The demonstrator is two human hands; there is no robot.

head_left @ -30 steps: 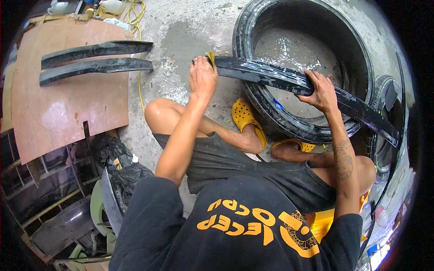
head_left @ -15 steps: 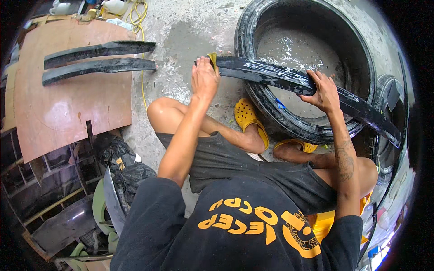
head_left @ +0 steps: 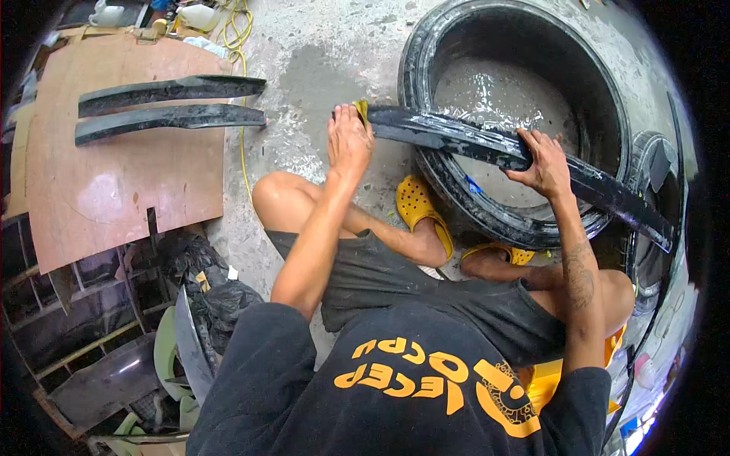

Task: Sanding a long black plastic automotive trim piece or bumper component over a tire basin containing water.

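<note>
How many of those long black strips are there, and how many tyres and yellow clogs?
Long black strips: 3. One under the hands across the big tyre, two on the wooden board, upper and lower.
Tyres: 2. The big tyre holding water, a smaller one at the right, partly hidden.
Yellow clogs: 2. and.
Total: 7.

Two long black trim strips (head_left: 171,102) on a brown plywood sheet (head_left: 114,190) upper left, yellow cord (head_left: 242,45) at top, black bags (head_left: 205,281) lower left

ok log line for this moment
left hand: presses yellow pad on long black plastic strip | right hand: grips strip | strip: across water-filled black tyre
</note>
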